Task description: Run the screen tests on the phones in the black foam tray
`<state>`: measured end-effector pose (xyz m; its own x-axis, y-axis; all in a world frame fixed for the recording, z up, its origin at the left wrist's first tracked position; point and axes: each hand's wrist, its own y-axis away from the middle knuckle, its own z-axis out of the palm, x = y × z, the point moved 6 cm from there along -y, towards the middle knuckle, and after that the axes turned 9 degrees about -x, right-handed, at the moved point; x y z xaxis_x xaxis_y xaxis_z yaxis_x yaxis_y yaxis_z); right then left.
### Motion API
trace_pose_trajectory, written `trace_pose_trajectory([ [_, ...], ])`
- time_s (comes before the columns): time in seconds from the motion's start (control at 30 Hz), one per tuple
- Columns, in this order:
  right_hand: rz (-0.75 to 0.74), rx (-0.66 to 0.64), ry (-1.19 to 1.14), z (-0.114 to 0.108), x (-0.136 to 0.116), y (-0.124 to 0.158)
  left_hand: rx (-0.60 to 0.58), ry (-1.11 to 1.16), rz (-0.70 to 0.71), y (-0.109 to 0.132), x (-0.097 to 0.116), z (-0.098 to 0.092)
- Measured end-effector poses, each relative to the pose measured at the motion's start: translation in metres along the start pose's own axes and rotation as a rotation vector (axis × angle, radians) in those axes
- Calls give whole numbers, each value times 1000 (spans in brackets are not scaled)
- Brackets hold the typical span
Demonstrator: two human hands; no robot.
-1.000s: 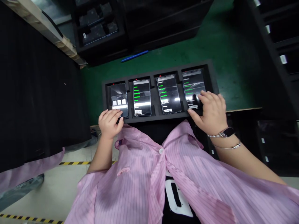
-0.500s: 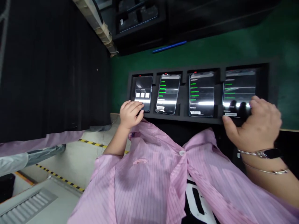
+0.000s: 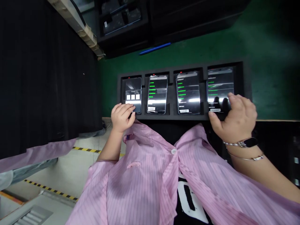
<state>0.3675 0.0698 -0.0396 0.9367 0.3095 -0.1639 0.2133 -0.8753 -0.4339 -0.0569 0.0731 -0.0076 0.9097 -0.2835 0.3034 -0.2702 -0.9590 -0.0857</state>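
Phone [image 3: 220,84] lies under the right hand [image 3: 234,118], another phone [image 3: 133,93] under the left hand [image 3: 122,117].

This is an electronics factory floor, set up as a phone test station. A foam tray [image 3: 246,81] holds four phones [image 3: 188,93] in a row, three with green lines of test text on their screens. It sits on a green mat [image 3: 264,40]. The worker wears a pink striped smock [image 3: 140,187], yellow-and-black tape [image 3: 86,150] marks the floor, and more black trays [image 3: 122,22] stand nearby.
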Motion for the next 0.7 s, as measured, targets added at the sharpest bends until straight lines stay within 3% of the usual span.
trace_pose_trajectory([
  [0.1, -11, 4, 19, -1, -2, -1, 51, -6, -18, 1, -1, -4],
  [0.2, 20, -17, 27, -3, -5, -3, 157, 5, -140, 1, -6, -11],
  [0.3, 5, -17, 8, -6, -8, -5, 98, 25, -252, -4, -10, -8],
  [0.4, -24, -10, 33, -11, -10, -7, 49, 12, -249, -9, -10, -6],
  [0.57, -49, -121, 56, -10, -13, -9, 114, 50, -223, -9, -17, -3],
  [0.7, -23, -133, 31, -10, -15, -11, 133, 62, -244, -7, -21, -2],
])
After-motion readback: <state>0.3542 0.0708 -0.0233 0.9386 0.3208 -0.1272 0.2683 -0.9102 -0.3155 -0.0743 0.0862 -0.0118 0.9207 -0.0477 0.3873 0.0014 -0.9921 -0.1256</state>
